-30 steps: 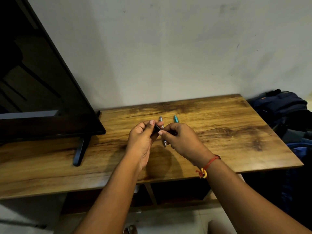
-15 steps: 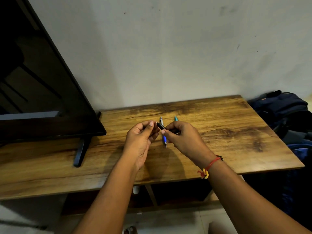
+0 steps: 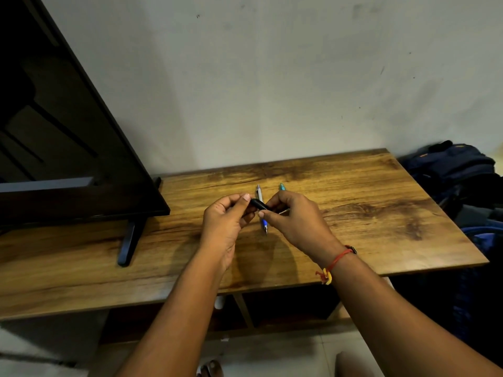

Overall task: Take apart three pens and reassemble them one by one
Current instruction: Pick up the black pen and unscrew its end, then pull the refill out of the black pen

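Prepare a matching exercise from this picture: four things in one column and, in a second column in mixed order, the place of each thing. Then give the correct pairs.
Things
1. teal plastic pen
2. red thread bracelet
3. black plastic pen
4. white and blue plastic pen

Places
A. pinched between the left hand and the right hand, above the wooden table
B. around the right wrist
C. lying on the table, mostly hidden behind the right hand
D. lying on the table, seen in the gap between the two hands

Pairs: 1-C, 2-B, 3-A, 4-D
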